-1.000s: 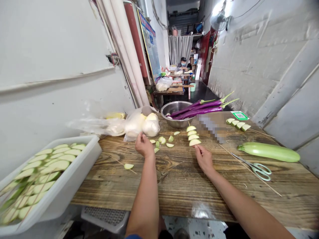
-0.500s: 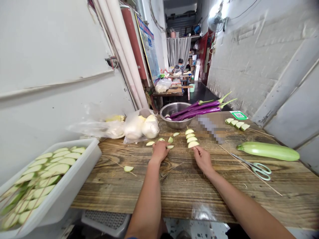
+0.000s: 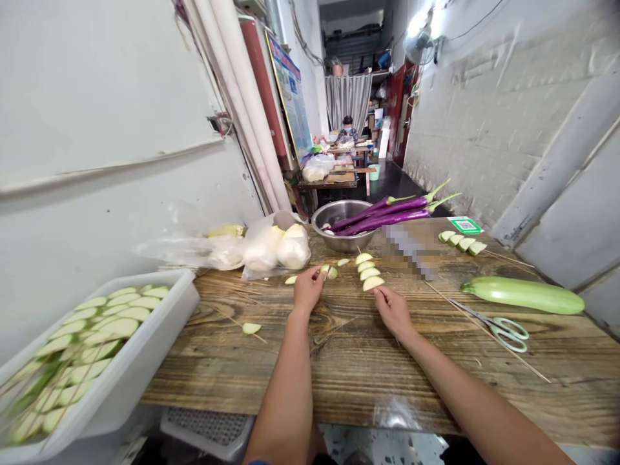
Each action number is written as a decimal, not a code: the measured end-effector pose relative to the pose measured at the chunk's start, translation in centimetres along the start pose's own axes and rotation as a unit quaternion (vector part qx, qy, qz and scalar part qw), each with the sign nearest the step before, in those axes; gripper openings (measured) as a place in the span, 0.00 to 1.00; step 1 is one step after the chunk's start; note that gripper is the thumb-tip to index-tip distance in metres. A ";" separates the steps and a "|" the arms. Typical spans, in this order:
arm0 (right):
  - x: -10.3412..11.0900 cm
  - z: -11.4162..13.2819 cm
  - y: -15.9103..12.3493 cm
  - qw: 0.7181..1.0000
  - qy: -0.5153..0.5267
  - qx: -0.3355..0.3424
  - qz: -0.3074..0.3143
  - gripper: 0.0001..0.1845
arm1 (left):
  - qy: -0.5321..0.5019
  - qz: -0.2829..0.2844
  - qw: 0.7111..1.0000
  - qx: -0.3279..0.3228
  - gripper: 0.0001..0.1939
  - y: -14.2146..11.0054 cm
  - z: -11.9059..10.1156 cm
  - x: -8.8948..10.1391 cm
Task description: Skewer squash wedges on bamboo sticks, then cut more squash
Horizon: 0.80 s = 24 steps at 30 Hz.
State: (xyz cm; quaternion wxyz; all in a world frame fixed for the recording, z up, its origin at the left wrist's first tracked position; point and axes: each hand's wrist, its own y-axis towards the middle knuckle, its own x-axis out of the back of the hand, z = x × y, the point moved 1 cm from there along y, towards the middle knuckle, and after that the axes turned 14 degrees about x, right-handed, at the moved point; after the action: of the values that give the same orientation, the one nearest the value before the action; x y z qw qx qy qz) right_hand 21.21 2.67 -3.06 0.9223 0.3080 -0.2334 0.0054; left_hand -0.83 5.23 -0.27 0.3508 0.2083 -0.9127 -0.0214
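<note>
My right hand [image 3: 393, 310] is closed around the lower part of a thin wooden skewer [image 3: 359, 250]. Several half-round zucchini slices [image 3: 370, 274] are threaded on it above my fingers, spaced apart and slightly tilted. To its left, my left hand [image 3: 308, 289] pinches a zucchini slice [image 3: 330, 272] between thumb and fingers, just over the wooden table [image 3: 339, 361]. Loose beside that hand lie a small slice [image 3: 343, 262] and another slice [image 3: 291, 279]. Nearer me, one more slice [image 3: 251, 328] rests by a bare skewer.
At left stands a white tub [image 3: 159, 336] of skewered slices. Behind are bagged white vegetables [image 3: 276, 248] and a steel bowl [image 3: 345, 242] with purple eggplants [image 3: 387, 216]. On the right lie a whole zucchini [image 3: 523, 295], scissors [image 3: 508, 332], a blurred-out blade-like shape [image 3: 409, 250] and a filled skewer [image 3: 465, 243].
My left hand has lifted slightly from among the loose slices and now pinches one. The skewer in my right hand leans a little more to the left.
</note>
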 end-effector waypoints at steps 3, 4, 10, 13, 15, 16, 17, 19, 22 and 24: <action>0.0 -0.1 0.0 1.000 0.006 -0.004 0.002 0.18 | -0.072 -0.011 0.997 -0.021 0.16 0.0 -0.2 0.5; 0.0 -0.1 0.0 1.000 0.008 -0.006 0.002 0.18 | -0.068 0.009 0.997 -0.039 0.15 -0.1 -0.3 0.4; -0.1 0.5 0.0 0.994 0.096 -0.051 0.018 0.20 | -0.147 0.045 0.988 0.015 0.16 -1.3 -2.1 -1.0; -0.5 1.2 -0.3 0.986 0.145 -0.037 0.078 0.19 | -0.361 0.141 0.915 0.114 0.19 -2.1 -3.5 -2.3; -0.6 1.6 -0.4 0.986 0.133 -0.002 0.102 0.19 | -0.459 0.220 0.843 0.176 0.19 -2.6 -4.3 -3.1; -0.7 1.7 -0.5 0.987 0.118 0.016 0.107 0.19 | -0.490 0.246 0.812 0.200 0.17 -2.8 -4.5 -3.3; -0.7 1.8 -0.5 0.988 0.100 0.032 0.109 0.19 | -0.516 0.258 0.786 0.222 0.16 -3.0 -4.7 -3.5; -0.8 1.7 -0.6 0.990 0.066 0.056 0.114 0.19 | -0.554 0.259 0.750 0.251 0.14 -3.1 -4.7 -3.9; -1.0 1.5 -0.7 0.989 0.029 0.068 0.127 0.19 | -0.585 0.218 0.726 0.289 0.12 -3.2 -4.6 -4.4; -1.1 1.4 -0.8 0.988 0.008 0.068 0.138 0.19 | -0.593 0.181 0.722 0.308 0.12 -3.1 -4.5 -4.9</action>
State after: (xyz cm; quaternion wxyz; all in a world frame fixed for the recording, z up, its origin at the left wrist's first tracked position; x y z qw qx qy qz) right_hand 19.71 1.38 -3.01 0.8916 0.3347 -0.2655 0.1503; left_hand 6.49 4.78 -0.61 -0.3485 0.0803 -0.9110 0.2052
